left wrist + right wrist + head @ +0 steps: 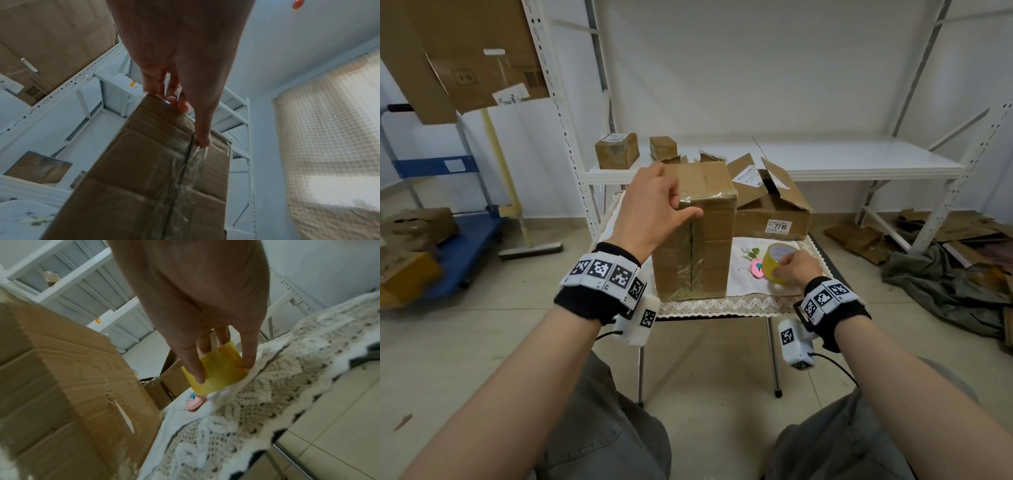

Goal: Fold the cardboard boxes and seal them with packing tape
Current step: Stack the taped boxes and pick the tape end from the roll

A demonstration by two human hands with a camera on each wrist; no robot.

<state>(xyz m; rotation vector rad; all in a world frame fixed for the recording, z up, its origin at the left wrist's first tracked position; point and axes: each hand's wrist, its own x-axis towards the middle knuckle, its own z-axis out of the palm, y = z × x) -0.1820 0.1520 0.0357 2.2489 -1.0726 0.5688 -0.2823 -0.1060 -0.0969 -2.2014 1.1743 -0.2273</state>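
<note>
A tall cardboard box [705, 246] stands upright on the small table, its front seam covered with clear tape. My left hand [654, 205] grips the box's top left edge, thumb pressed across the taped front seam [202, 139], fingers curled over the top. In the left wrist view the box [144, 178] fills the lower middle. My right hand [794, 267] holds a yellow roll of packing tape [779, 257] just above the tablecloth, to the right of the box; in the right wrist view its fingers pinch the roll [220, 374] from both sides.
A lace-edged tablecloth [722, 305] covers the table. Behind the tall box sits an open box labelled 7719 [774, 219]. A pink object [756, 267] lies by the tape. Small boxes [616, 150] stand on the white shelf. Flattened cardboard and cloth [945, 267] lie on the floor right.
</note>
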